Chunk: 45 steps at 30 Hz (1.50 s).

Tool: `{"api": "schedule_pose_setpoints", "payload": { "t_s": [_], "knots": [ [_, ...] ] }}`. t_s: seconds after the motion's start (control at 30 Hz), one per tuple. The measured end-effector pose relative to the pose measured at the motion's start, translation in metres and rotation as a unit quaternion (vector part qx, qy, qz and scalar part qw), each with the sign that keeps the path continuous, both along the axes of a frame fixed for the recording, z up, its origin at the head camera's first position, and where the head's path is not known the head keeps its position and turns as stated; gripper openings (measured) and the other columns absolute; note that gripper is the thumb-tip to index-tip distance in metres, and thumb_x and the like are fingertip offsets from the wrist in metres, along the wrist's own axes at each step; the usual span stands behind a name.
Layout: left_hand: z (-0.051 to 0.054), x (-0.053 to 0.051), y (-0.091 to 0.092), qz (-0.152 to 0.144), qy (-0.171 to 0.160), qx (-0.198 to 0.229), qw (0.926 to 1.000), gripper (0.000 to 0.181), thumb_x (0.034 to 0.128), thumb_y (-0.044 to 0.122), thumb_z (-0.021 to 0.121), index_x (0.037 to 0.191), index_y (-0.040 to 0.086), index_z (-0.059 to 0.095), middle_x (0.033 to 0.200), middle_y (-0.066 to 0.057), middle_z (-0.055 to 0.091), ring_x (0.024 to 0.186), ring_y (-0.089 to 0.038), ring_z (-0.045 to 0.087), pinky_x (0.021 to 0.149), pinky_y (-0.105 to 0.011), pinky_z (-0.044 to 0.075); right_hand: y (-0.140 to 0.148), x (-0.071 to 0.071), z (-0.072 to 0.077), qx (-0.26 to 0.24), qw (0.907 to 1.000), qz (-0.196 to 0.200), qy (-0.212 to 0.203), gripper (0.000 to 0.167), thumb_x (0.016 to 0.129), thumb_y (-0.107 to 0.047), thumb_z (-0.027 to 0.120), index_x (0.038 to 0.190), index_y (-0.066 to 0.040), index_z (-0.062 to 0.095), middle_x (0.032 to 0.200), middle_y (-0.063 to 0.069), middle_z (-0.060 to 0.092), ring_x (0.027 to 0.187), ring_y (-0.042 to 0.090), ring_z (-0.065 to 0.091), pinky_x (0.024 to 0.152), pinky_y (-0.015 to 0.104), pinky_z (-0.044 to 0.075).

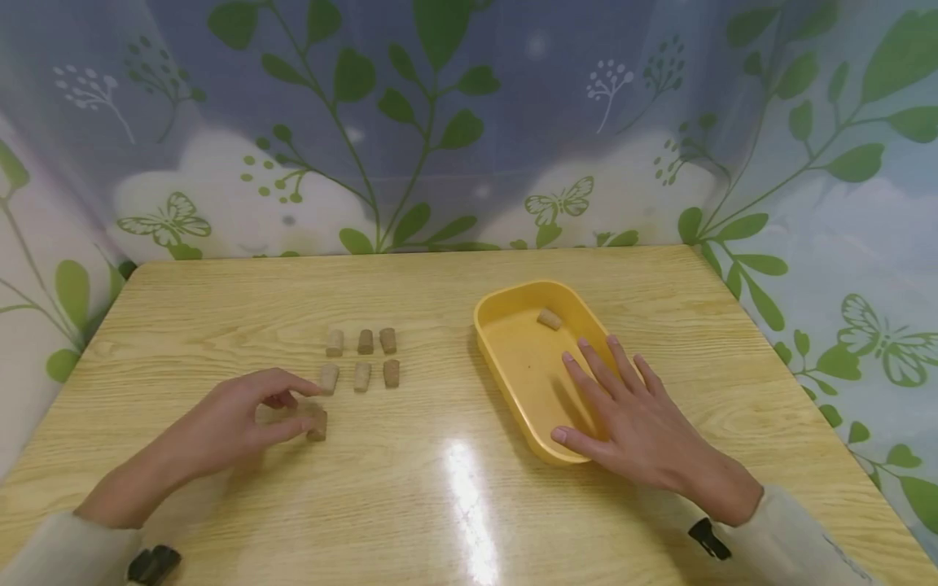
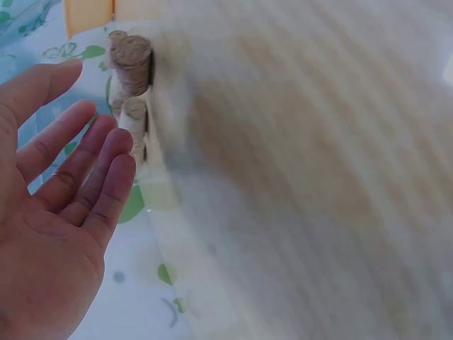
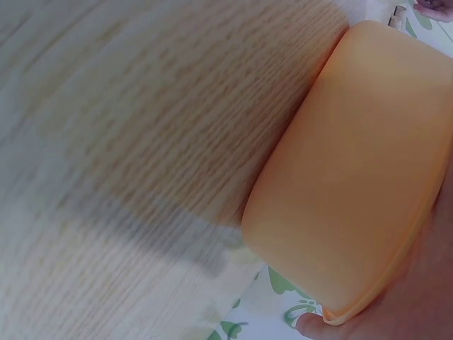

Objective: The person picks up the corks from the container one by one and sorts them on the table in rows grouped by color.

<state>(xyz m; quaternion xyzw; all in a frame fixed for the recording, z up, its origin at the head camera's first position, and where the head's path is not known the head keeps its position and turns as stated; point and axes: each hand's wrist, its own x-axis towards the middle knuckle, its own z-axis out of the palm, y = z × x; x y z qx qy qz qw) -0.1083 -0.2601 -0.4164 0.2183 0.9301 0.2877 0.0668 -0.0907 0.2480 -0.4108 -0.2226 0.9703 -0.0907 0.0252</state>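
Observation:
My left hand is beside a cork stopper standing on the table, thumb and forefinger parted around its near side. In the left wrist view the fingers are loosely extended, with a gap between the thumb and the dark cork. Just beyond, several more corks stand in two rows, light ones such as the pale cork and darker ones such as the brown cork. My right hand lies spread over the right rim of a yellow plastic tray. One cork lies on its side inside the tray.
The wood-grain table carries a bright glare streak in front. A curtain printed with leaves and butterflies hangs behind and along both sides of the table. Dark straps show at both cuffs.

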Motion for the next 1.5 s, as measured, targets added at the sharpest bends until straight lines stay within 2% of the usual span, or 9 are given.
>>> {"api": "schedule_pose_setpoints", "payload": {
  "t_s": [0.1,0.27,0.5,0.7,0.93,1.13,1.5],
  "knots": [
    [0.005,-0.004,0.003,0.003,0.000,0.001,1.0000,0.034,0.1030,0.038,0.078,0.134,0.025,0.075,0.133,0.002,0.075,0.110,-0.017,0.072,0.091,-0.040,0.062,0.000,0.000,0.000,-0.001,1.0000,-0.002,-0.003,0.091,0.106,-0.069,0.055,0.175,-0.018,0.026,0.183,0.013,0.017,0.169,0.048,0.005,0.128,0.077,0.015],
    [0.011,-0.008,0.012,0.003,-0.005,0.022,0.9997,0.034,0.1037,0.032,0.078,0.135,0.021,0.075,0.135,0.000,0.075,0.113,-0.022,0.072,0.093,-0.048,0.060,0.001,0.000,-0.001,-0.002,1.0000,0.000,0.000,0.091,0.106,-0.068,0.056,0.175,-0.018,0.025,0.183,0.013,0.017,0.169,0.048,0.005,0.129,0.077,0.014],
    [0.013,-0.015,0.030,-0.010,-0.005,0.031,0.9994,0.032,0.1061,0.030,0.075,0.135,0.016,0.075,0.132,-0.003,0.076,0.116,-0.025,0.072,0.097,-0.055,0.061,0.001,0.000,-0.001,-0.002,1.0000,0.000,0.004,0.091,0.106,-0.068,0.056,0.175,-0.018,0.026,0.184,0.012,0.016,0.169,0.048,0.005,0.129,0.076,0.014],
    [0.016,-0.025,0.048,-0.021,0.004,0.026,0.9994,0.031,0.1061,0.026,0.075,0.134,0.014,0.075,0.133,-0.006,0.076,0.117,-0.027,0.072,0.098,-0.055,0.061,0.001,0.000,-0.002,-0.002,1.0000,0.002,0.006,0.091,0.106,-0.068,0.056,0.175,-0.018,0.025,0.184,0.012,0.016,0.169,0.048,0.006,0.129,0.076,0.014],
    [0.017,-0.039,0.073,-0.038,0.018,0.034,0.9986,0.028,0.1058,0.022,0.074,0.130,0.010,0.076,0.126,-0.008,0.076,0.112,-0.027,0.073,0.097,-0.053,0.062,0.001,0.000,-0.003,0.001,1.0000,0.001,0.003,0.091,0.106,-0.068,0.055,0.175,-0.018,0.025,0.184,0.012,0.016,0.169,0.048,0.005,0.130,0.076,0.013],
    [0.020,-0.048,0.095,-0.037,0.004,0.039,0.9986,0.033,0.1064,0.027,0.074,0.135,0.011,0.073,0.134,-0.009,0.075,0.121,-0.031,0.072,0.101,-0.054,0.061,0.000,0.000,-0.003,0.003,1.0000,0.001,0.006,0.091,0.106,-0.068,0.054,0.175,-0.018,0.024,0.184,0.013,0.016,0.169,0.048,0.005,0.130,0.076,0.013],
    [0.028,-0.069,0.134,-0.048,0.007,0.031,0.9983,0.039,0.1081,0.030,0.071,0.142,0.011,0.070,0.140,-0.007,0.073,0.124,-0.031,0.070,0.104,-0.052,0.059,0.001,0.000,-0.002,0.006,1.0000,0.000,0.007,0.091,0.106,-0.069,0.054,0.176,-0.019,0.024,0.183,0.013,0.016,0.169,0.048,0.006,0.130,0.075,0.014]
  ]
}}
